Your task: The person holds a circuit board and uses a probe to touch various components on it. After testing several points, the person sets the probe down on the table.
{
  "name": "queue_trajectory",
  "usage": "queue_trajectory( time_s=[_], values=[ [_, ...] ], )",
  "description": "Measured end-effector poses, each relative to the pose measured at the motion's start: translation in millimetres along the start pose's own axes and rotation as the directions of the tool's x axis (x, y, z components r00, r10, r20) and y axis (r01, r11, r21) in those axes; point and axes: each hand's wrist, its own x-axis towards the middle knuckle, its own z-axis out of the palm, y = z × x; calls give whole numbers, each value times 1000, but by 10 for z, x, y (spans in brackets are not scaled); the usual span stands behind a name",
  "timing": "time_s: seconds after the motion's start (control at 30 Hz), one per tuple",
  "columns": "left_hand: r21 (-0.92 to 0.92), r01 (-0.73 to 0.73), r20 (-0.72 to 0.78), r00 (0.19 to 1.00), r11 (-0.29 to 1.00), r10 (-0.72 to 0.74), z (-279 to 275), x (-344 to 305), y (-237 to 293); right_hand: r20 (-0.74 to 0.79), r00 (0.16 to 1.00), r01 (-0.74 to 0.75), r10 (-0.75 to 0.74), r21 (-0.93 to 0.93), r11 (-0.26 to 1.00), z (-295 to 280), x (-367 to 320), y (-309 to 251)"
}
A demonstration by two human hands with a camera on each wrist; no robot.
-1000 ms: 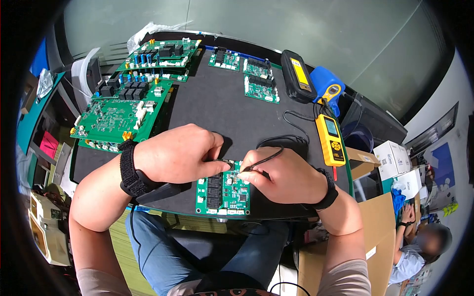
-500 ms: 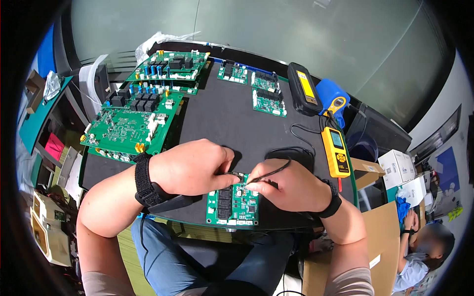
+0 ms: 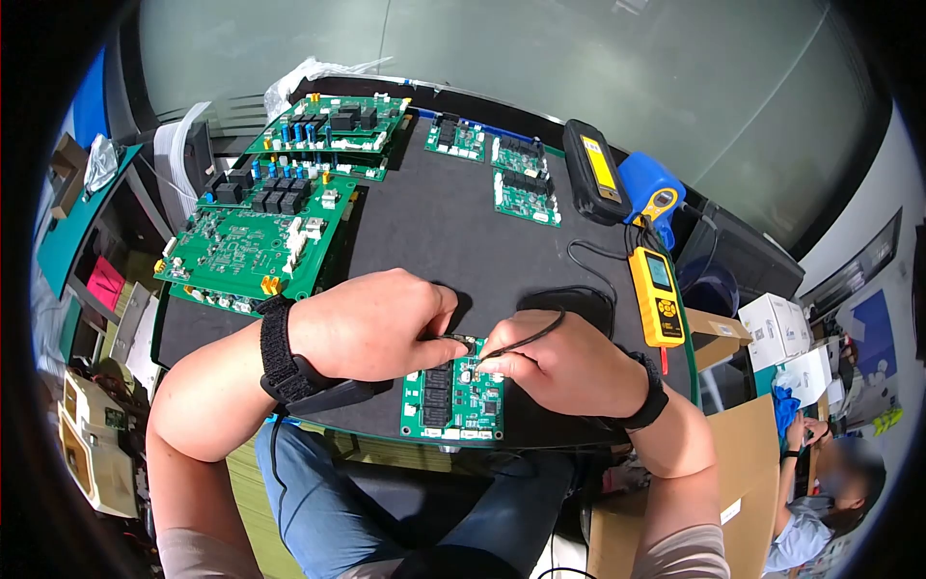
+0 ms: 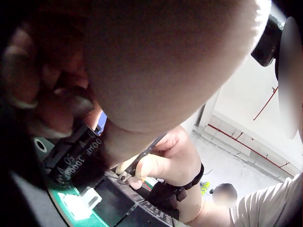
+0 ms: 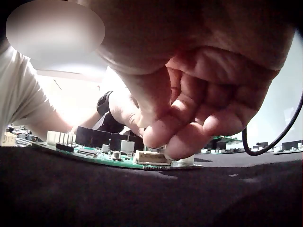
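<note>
A small green circuit board (image 3: 453, 400) with a row of black relays (image 3: 437, 396) lies at the near edge of the table. My left hand (image 3: 376, 328) comes over the board's far left corner. In the left wrist view its fingers pinch a black capacitor (image 4: 71, 158) printed with a 1000 µF marking. My right hand (image 3: 559, 362) pinches the end of a black test lead (image 3: 531, 338) just over the board, right beside the left thumb. A small metal tip (image 4: 124, 177) shows below the right fingers in the left wrist view. In the right wrist view, the right fingertips hide part of the board.
A yellow handheld meter (image 3: 656, 294) lies at right, with black cables beside it. Behind it are a black case (image 3: 595, 174) and a blue device (image 3: 648, 183). Larger green boards (image 3: 246, 246) are stacked at left, smaller boards (image 3: 526, 198) lie at the back, and a cardboard box (image 3: 675, 502) stands lower right.
The head view has shifted, so the table sits lower and farther right than a second ago. Both hands keep their hold over the board, with hardly any movement.
</note>
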Motion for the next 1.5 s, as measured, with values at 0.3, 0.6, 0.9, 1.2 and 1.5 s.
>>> queue_trajectory(
  time_s=[0.3,0.6,0.9,1.2,1.5],
  values=[
    [2,-5,9,1000,1000,5,-4,-2,-15,53,996,-78,78,-2,997,-53,79,-90],
    [12,-3,15,1000,1000,2,-9,-27,-4,150,968,-206,201,21,978,-150,133,-149],
    [26,-24,0,1000,999,24,16,-18,-25,133,975,-175,179,-43,984,-128,139,-131],
    [104,44,-14,999,994,-42,30,-73,59,195,952,-243,237,7,970,-137,175,-183],
    [167,165,30,985,972,-172,-41,-73,198,62,990,-130,130,0,991,-20,66,-84]
  ],
)
